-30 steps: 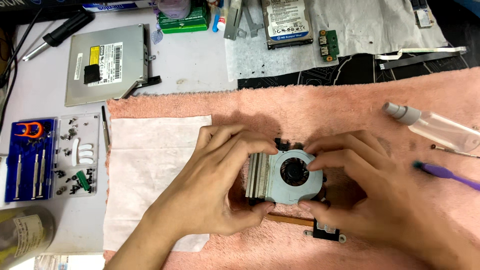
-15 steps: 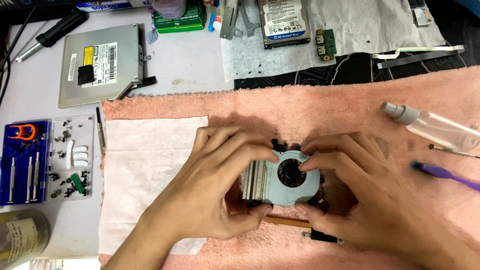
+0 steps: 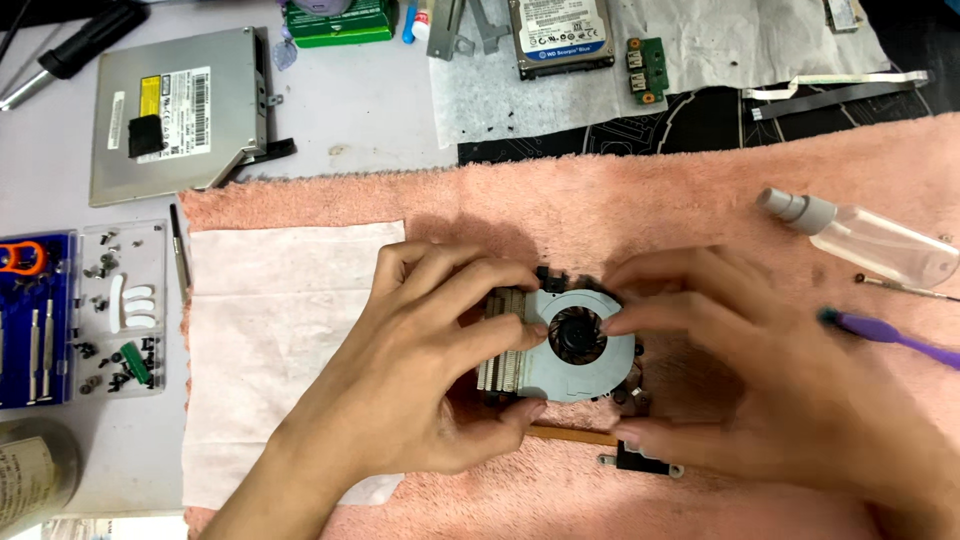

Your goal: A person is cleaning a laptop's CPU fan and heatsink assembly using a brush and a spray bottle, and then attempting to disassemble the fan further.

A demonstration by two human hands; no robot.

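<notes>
A small grey laptop cooling fan (image 3: 580,365) with metal fins on its left side lies on a pink towel (image 3: 640,200). My left hand (image 3: 420,370) grips its left side, fingers over the fins and thumb under the lower edge. My right hand (image 3: 760,380) holds the right side, with fingertips at the round fan opening. A thin copper heat pipe (image 3: 570,434) sticks out beneath the fan and ends at a small black bracket (image 3: 640,462).
White tissue (image 3: 270,330) covers the towel's left part. A clear spray bottle (image 3: 870,240) and purple brush (image 3: 890,333) lie right. A screw tray (image 3: 120,310) and blue tool case (image 3: 35,320) sit left; an optical drive (image 3: 175,110), hard drive (image 3: 560,35) and green board (image 3: 645,65) behind.
Both hands have shifted their fingers slightly on the fan, and the view has drifted a little. The fan stays on the towel in the same grip.
</notes>
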